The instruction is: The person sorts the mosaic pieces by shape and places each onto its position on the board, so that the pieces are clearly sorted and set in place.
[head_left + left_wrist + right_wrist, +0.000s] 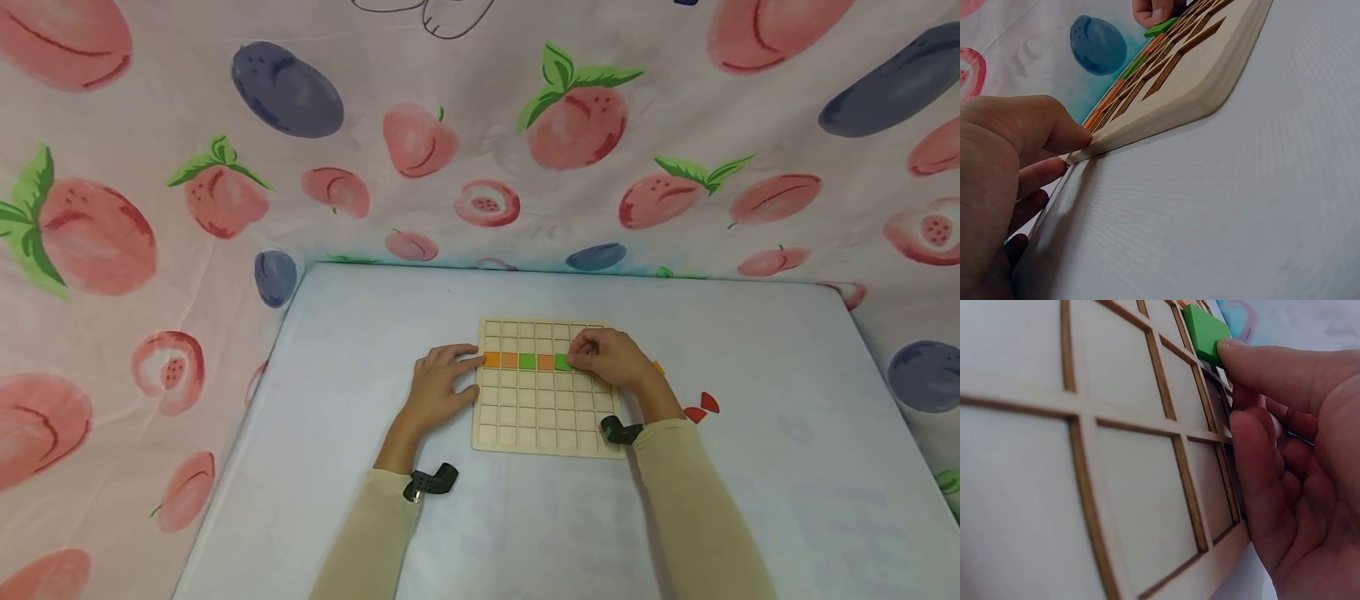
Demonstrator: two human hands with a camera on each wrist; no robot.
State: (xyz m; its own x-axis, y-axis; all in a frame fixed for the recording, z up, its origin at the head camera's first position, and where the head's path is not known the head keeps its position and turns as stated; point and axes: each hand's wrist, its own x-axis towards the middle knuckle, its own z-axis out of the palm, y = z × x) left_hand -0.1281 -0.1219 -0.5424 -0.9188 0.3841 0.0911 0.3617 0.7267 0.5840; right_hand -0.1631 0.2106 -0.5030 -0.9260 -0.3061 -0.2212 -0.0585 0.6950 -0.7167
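Observation:
A pale wooden grid board (547, 415) lies on the white table. Square tiles fill part of one row: a yellow-orange tile (491, 359), orange tiles (509, 360) and a green tile (527, 361). At the right end of that row, my right hand (617, 358) pinches another green tile (1205, 334) with the thumb on its face. This tile sits tilted over its cell. My left hand (438, 390) rests against the board's left edge, fingers spread and loosely bent, its fingertips right at the rim in the left wrist view.
Two red pieces (694, 414) lie on the table right of the board, beside my right forearm. A yellow piece (659, 367) shows partly behind my right wrist. Fruit-patterned cloth (487, 125) hangs behind and left of the table (525, 517).

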